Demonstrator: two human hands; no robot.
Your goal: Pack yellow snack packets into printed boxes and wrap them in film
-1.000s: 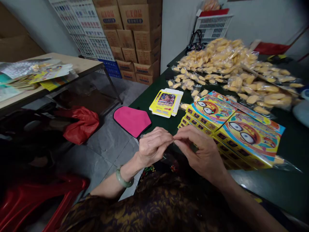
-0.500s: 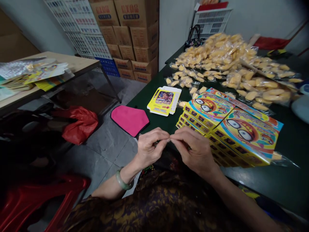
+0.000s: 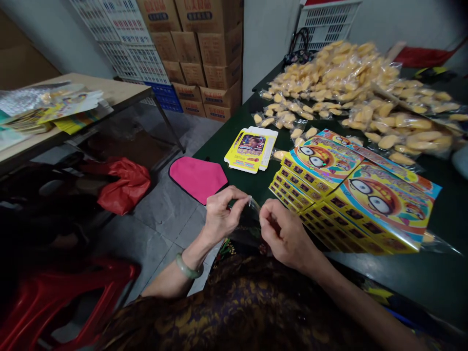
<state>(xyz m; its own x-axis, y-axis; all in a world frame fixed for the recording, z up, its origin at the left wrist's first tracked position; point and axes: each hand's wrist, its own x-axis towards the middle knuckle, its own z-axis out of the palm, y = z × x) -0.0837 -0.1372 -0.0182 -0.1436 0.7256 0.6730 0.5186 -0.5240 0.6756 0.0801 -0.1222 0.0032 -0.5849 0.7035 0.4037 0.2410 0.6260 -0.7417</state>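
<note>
My left hand is closed in a pinch on one end of a narrow strip of clear plastic, perhaps tape or film. The other end of that strip lies in the pinched fingers of my right hand. Both hands are raised in front of my body at the table's near edge. Just right of my right hand, stacked yellow printed boxes with a cartoon face stand on the table. A flattened yellow carton lies beyond my hands, and a pink cloth piece with dark edging is at the table edge.
A large heap of yellow pieces in clear wrappers covers the back of the dark green table. Brown cartons and white crates are stacked behind. At left are a side table, a red bag and a red stool.
My hands were pressed fingertip to fingertip; now they have drawn apart, with the clear strip showing between them. My right hand has moved slightly down. The view has shifted a little.
</note>
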